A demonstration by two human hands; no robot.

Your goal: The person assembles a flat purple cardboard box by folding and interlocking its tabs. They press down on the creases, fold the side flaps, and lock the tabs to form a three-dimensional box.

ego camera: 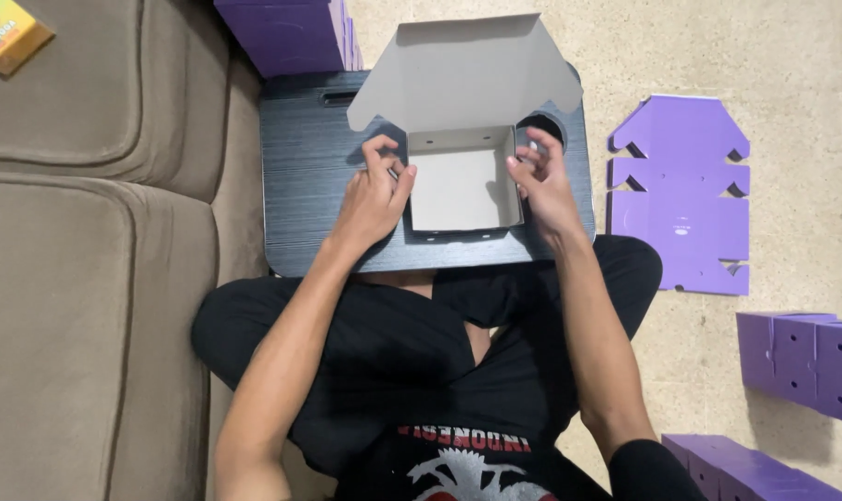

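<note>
Sofa: a beige cushioned sofa [77, 232] fills the left side; a small yellow and green packet [8, 32] lies on its top-left corner.
Stack, top: flat purple blanks [286, 32] are piled beyond the black lap surface [295, 186].
Left hand: the left hand [372, 197] rests on the surface at the box's left wall, its grip pinched on that wall's upper edge.
Box: an open cardboard box [458, 186], grey-white inside, sits at the centre of the surface above the person's crossed legs; its lid flap [462, 74] stands open, tilted away.
Right hand: the right hand [543, 181] is at the box's right wall, fingers curled over its edge; the grip appears closed on the wall, though the contact is partly hidden.
Floor, right: one unfolded purple blank [681, 195] lies flat on the speckled floor [792, 65].
Far right: assembled purple boxes [801, 357] stand in a row near the frame edge.
</note>
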